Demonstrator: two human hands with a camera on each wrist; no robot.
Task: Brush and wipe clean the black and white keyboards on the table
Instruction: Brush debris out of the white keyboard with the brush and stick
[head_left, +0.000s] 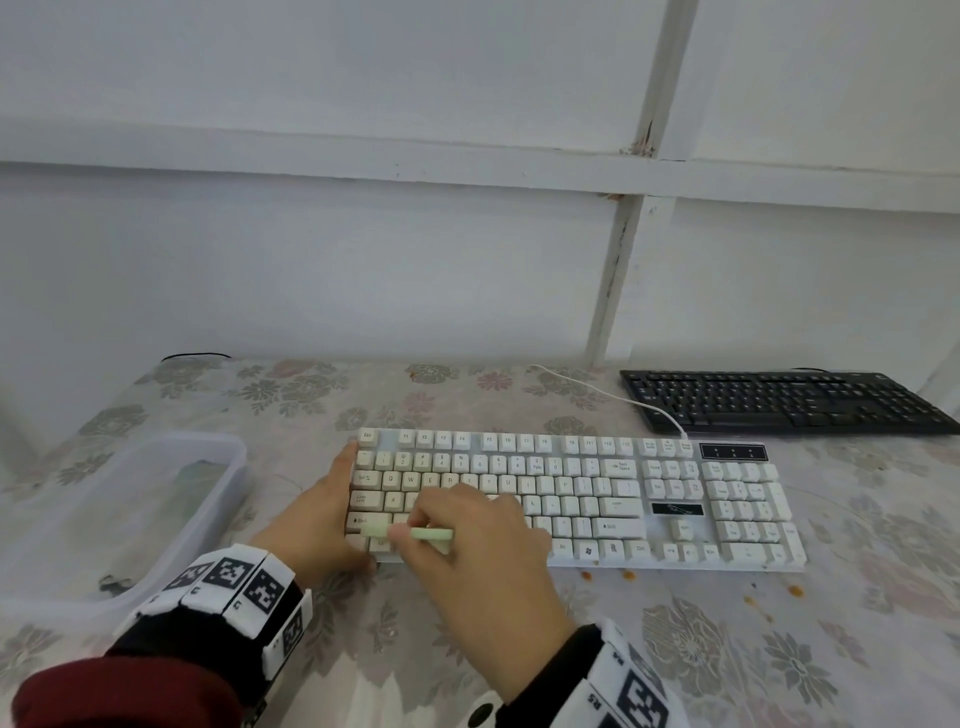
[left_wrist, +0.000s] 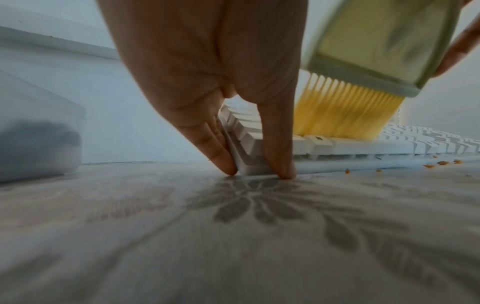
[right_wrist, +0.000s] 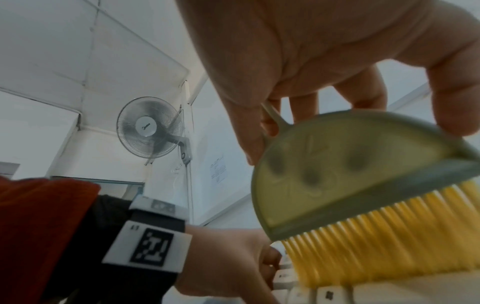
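The white keyboard (head_left: 597, 499) lies across the middle of the table, with the black keyboard (head_left: 789, 400) behind it at the back right. My left hand (head_left: 343, 509) braces the white keyboard's near left corner (left_wrist: 246, 156), straight fingers (left_wrist: 207, 133) along its left edge and the thumb at its front edge. My right hand (head_left: 467, 540) grips a pale green brush (head_left: 415, 532) by its flat body (right_wrist: 337, 174). The brush's yellow bristles (left_wrist: 345, 111) touch the bottom row of keys near the left end.
A clear plastic tub (head_left: 119, 514) with dark items inside stands left of the keyboard. Orange crumbs (head_left: 628, 574) lie on the floral tablecloth (head_left: 779, 649) by the keyboard's front edge. A white cable (head_left: 613, 400) runs back towards the wall. A fan (right_wrist: 150, 131) hangs on the wall.
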